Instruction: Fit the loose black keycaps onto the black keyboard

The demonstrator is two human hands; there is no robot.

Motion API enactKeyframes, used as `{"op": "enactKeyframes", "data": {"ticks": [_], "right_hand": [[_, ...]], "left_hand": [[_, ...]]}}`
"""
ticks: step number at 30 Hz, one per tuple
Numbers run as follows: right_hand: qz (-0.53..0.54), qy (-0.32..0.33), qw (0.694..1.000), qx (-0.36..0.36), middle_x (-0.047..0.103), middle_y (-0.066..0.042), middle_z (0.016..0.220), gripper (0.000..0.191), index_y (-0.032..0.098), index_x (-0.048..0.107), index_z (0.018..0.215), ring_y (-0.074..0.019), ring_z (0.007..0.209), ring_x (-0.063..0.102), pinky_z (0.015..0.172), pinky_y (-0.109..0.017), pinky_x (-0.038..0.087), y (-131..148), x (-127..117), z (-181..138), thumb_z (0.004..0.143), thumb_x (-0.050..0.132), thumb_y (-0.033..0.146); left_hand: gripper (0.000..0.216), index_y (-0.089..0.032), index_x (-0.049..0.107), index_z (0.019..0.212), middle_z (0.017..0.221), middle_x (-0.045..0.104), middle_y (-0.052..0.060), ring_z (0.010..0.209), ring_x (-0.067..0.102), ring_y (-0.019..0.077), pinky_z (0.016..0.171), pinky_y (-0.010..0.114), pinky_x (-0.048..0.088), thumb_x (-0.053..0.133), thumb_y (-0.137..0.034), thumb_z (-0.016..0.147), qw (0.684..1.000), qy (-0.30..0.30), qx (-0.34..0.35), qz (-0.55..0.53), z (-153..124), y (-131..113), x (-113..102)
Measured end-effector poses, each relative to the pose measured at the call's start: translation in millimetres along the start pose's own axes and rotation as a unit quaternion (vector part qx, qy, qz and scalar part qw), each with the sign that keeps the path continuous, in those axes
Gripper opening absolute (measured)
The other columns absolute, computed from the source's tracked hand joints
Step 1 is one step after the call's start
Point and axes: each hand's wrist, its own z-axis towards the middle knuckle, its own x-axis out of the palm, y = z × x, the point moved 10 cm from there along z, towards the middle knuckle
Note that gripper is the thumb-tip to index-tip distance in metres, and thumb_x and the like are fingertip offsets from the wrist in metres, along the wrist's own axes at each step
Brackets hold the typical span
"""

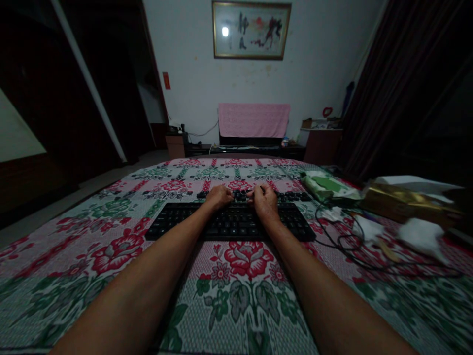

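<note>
A black keyboard (236,228) lies flat across the flowered tablecloth, its cable running off to the right. Behind its far edge stretches a row of small black pieces (293,196) that look like loose keycaps. My left hand (220,196) is closed, fingers curled together, over the keyboard's far edge by this row. Close on its right, my right hand (266,201) has its thumb and fingers pinched together beside the same pieces. Whatever is between the fingers of either hand is too small and dark to make out. My forearms cover parts of the keyboard.
To the right lie a green tissue pack (328,186), a gold box (402,199), crumpled white tissues (419,234), a tan flat piece (388,250) and the looped black cable (343,244). A pink cloth (254,120) hangs beyond the table, below a framed picture (251,30).
</note>
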Motion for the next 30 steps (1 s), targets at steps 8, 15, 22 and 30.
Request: {"op": "enactKeyframes", "data": {"ticks": [8, 15, 22, 30], "right_hand": [[0.019, 0.0, 1.0, 0.012, 0.069, -0.005, 0.073, 0.027, 0.017, 0.054, 0.091, -0.0157, 0.05, 0.06, 0.052, -0.027, 0.049, -3.1, 0.7, 0.0, 0.076, 0.045, 0.037], [0.017, 0.0, 1.0, 0.006, 0.069, -0.004, 0.072, 0.025, 0.017, 0.054, 0.087, -0.0148, 0.05, 0.06, 0.055, -0.026, 0.049, -0.2, 1.4, 0.0, 0.076, 0.045, 0.037], [0.025, 0.005, 0.999, -0.046, 0.068, -0.004, 0.073, 0.03, 0.017, 0.06, 0.086, -0.0165, 0.061, 0.062, 0.06, -0.027, 0.049, 13.5, 1.6, 1.9, 0.075, 0.051, 0.043], [0.015, 0.131, 0.985, -0.114, 0.069, -0.004, 0.072, 0.033, 0.017, 0.069, 0.08, -0.017, 0.066, 0.062, 0.059, -0.026, 0.046, 34.7, 38.2, -16.9, 0.075, 0.057, 0.047]], "left_hand": [[0.025, -0.029, 0.073, 0.093, 0.097, 0.072, 0.0, 0.091, 0.063, 0.0166, 0.077, 0.022, 0.046, 0.058, -0.032, 0.073, 1.0, -0.018, -0.015, 0.006, -4.2, -1.4, -4.9], [0.027, -0.028, 0.073, 0.094, 0.101, 0.071, 0.001, 0.094, 0.063, 0.0178, 0.08, 0.022, 0.046, 0.057, -0.031, 0.073, 0.999, -0.032, -0.012, -0.014, -3.9, -1.6, -6.1], [0.03, -0.026, 0.072, 0.1, 0.099, 0.072, 0.0, 0.094, 0.064, 0.0168, 0.081, 0.02, 0.045, 0.052, -0.033, 0.079, 0.994, -0.099, -0.008, -0.037, -22.0, 12.2, -55.4], [0.03, -0.025, 0.072, 0.098, 0.095, 0.072, 0.001, 0.091, 0.064, 0.0167, 0.082, 0.022, 0.045, 0.051, -0.03, 0.078, 0.998, -0.065, -0.008, 0.004, -64.9, 48.1, -55.4]]}}
